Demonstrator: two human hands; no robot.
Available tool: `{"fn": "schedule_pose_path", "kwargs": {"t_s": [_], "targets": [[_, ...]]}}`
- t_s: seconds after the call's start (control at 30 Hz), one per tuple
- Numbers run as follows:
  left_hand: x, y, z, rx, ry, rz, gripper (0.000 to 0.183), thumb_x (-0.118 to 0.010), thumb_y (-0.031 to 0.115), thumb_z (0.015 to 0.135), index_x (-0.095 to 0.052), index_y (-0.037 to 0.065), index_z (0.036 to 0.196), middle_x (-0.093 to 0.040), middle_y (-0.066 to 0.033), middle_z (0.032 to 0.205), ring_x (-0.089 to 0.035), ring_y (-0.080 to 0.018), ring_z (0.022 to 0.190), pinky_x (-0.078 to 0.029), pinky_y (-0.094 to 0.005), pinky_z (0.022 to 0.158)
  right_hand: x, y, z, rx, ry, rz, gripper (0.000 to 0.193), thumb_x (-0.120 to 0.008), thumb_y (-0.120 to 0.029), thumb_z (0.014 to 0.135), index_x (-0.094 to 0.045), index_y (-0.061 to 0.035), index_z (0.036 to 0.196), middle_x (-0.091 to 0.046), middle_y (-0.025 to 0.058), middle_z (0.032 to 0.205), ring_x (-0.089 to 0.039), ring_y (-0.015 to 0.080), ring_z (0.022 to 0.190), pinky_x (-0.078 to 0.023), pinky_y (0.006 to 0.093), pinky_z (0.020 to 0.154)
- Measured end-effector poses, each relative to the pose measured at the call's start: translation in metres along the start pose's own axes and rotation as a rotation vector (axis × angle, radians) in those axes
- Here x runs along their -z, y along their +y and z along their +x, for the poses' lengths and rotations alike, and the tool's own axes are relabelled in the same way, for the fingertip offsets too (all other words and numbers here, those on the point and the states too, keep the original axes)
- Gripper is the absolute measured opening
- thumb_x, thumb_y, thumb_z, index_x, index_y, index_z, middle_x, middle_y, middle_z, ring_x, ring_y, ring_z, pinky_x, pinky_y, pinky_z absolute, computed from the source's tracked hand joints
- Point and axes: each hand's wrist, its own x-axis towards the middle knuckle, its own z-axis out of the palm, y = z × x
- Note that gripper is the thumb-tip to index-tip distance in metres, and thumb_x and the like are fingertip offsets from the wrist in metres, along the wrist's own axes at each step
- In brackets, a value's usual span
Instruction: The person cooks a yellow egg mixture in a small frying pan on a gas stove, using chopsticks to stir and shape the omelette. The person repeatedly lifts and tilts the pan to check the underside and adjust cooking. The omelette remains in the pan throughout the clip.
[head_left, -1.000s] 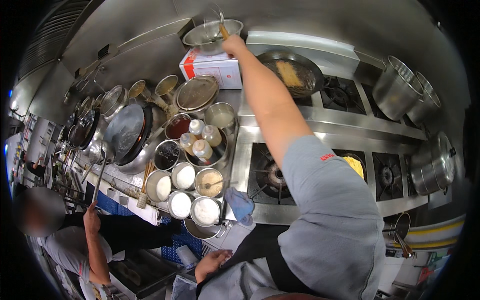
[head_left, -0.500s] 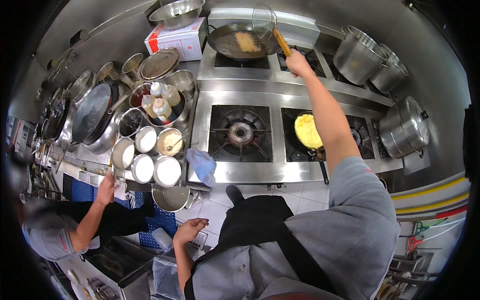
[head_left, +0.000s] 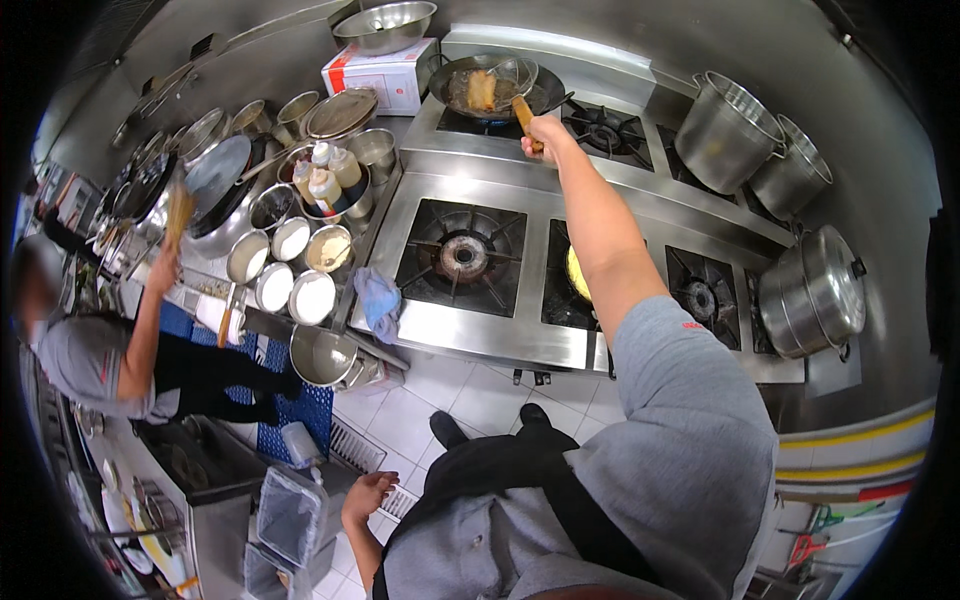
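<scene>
My right hand (head_left: 541, 138) is closed round the wooden handle (head_left: 526, 116) of a wire strainer, arm stretched far forward. The strainer's mesh bowl (head_left: 517, 76) is down in a dark wok (head_left: 447, 99) of bubbling oil on the back burner. Beside the mesh, a golden-brown fried piece (head_left: 481, 90) shows in the wok. My left hand (head_left: 370, 495) hangs low by my side, holding nothing, fingers loosely bent and apart. Under my right forearm, a round yellow food (head_left: 578, 272) in a pan on the front burner is mostly hidden.
Bare front burner (head_left: 463, 257); blue cloth (head_left: 378, 303) on the stove's edge. To the left are squeeze bottles (head_left: 325, 187) and pots of white powder (head_left: 312, 297). Tall pots (head_left: 728, 135) and a lidded pot (head_left: 815, 290) stand right. A co-worker (head_left: 105, 365) raises a bristled brush (head_left: 180, 215) at left.
The strainer has come down into the wok, and the fried piece looks shifted and turned. My view has moved. The co-worker's hand has gone up with the brush.
</scene>
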Motion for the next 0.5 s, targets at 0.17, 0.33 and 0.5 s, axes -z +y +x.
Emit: {"fn": "schedule_pose_path", "kwargs": {"t_s": [0.17,0.33,0.5], "targets": [[-0.088,0.010,-0.061,0.040,0.370,-0.175,0.035,-0.050,0.026,0.095,-0.063,-0.004,0.110,-0.068,-0.0097,0.093,-0.063,-0.0167,0.081,-0.049,-0.0268,0.067,0.020,0.002,0.011,-0.092,-0.183,0.195,0.010,-0.040,0.002,0.087,-0.043,-0.0021,0.095,-0.047,0.0076,0.070,-0.049,0.0135,0.051,-0.043,0.0254,0.039],[-0.176,0.016,-0.127,0.046,0.844,-0.510,0.032,-0.048,0.025,0.095,-0.062,-0.002,0.106,-0.065,-0.0079,0.082,-0.062,-0.0141,0.066,-0.047,-0.0241,0.055,0.041,0.005,0.027,-0.131,-0.268,0.280,0.006,-0.041,-0.003,0.091,-0.038,-0.0034,0.097,-0.047,0.0077,0.070,-0.046,0.0112,0.049,-0.040,0.0224,0.038],[-0.240,-0.029,-0.179,-0.039,1.444,-0.922,0.035,-0.051,0.037,0.095,-0.057,0.003,0.092,-0.045,0.0006,0.058,-0.047,-0.0093,0.046,-0.033,-0.0209,0.040,0.038,0.008,0.028,-0.152,-0.336,0.360,0.008,-0.037,-0.007,0.095,-0.036,0.0002,0.091,-0.044,0.0041,0.064,-0.041,0.0081,0.045,-0.036,0.0199,0.037]]}}
